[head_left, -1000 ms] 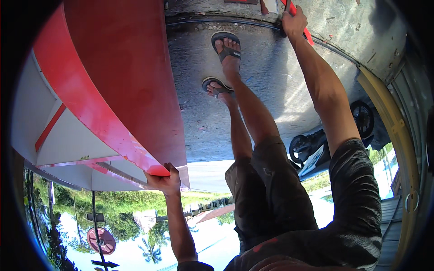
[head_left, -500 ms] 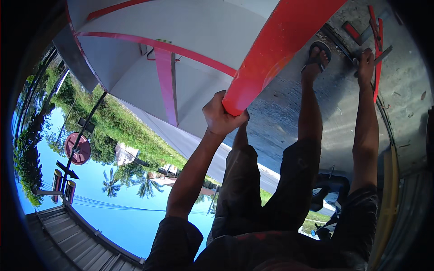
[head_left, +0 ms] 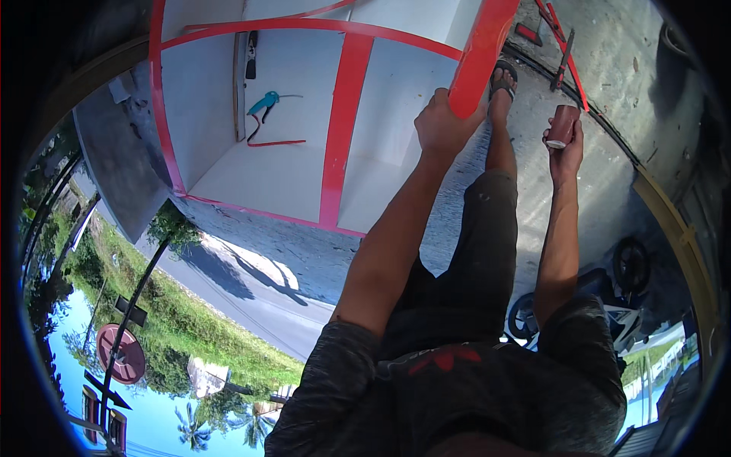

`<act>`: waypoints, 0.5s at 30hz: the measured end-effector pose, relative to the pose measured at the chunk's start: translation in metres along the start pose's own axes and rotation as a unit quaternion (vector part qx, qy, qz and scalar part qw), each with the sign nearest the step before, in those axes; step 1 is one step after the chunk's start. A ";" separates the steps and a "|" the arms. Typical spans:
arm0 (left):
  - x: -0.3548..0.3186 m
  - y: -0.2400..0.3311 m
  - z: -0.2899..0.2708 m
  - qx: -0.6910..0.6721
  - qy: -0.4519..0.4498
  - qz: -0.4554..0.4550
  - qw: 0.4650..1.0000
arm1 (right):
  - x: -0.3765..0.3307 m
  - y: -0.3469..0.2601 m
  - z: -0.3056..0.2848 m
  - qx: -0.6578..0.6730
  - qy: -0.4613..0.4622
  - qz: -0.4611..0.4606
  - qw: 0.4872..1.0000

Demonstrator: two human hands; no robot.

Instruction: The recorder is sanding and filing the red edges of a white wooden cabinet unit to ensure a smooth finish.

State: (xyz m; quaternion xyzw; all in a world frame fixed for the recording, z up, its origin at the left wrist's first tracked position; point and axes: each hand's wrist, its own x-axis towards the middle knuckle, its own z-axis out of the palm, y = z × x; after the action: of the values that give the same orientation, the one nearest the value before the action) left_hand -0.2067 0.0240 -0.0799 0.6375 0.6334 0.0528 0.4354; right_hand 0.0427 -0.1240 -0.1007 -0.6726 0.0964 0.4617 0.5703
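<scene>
My left hand [head_left: 445, 126] is wrapped round the lower end of a broad red beam [head_left: 480, 65], which joins a white cabinet frame [head_left: 289, 76] with red edge strips. Out to the right, my right hand [head_left: 565, 156] is closed round a short reddish-brown cylinder [head_left: 563, 124] with a pale end; its kind is unclear. Beyond that hand, long thin red strips [head_left: 576, 72] lie on the concrete beside a dark, narrow tool [head_left: 563, 62]. A small red-and-black block [head_left: 527, 33] is close to them.
Inside the cabinet are a teal tool [head_left: 264, 103], a loose red strip [head_left: 278, 142] and a black-handled item [head_left: 251, 57]. My sandalled foot [head_left: 502, 80] stands near the beam. A motorcycle [head_left: 601, 297] is at the lower right. A road [head_left: 251, 278] runs behind the cabinet.
My right hand has left the tool and strips on the ground and now holds the brown cylinder. My left hand stays on the beam. The view has shifted, showing more of the cabinet's inside.
</scene>
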 end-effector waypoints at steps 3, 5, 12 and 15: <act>0.000 -0.034 -0.026 -0.160 0.089 0.086 0.979 | -0.099 0.021 0.073 -0.011 0.032 -0.118 0.992; -0.032 -0.053 -0.048 -0.161 0.081 0.175 0.968 | -0.164 0.033 0.096 -0.039 0.047 -0.163 0.985; -0.085 -0.175 -0.175 -0.055 0.208 0.110 0.970 | -0.259 0.186 0.231 -0.143 -0.126 -0.058 0.980; -0.057 -0.174 -0.209 -0.008 0.194 0.145 0.970 | -0.236 0.218 0.267 -0.175 -0.057 -0.034 0.982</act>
State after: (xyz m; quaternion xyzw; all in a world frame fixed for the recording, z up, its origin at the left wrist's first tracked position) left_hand -0.4797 0.0458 -0.0323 0.6967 0.6058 0.2431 0.2975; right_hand -0.3679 -0.0610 -0.0551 -0.7372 -0.0417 0.4894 0.4639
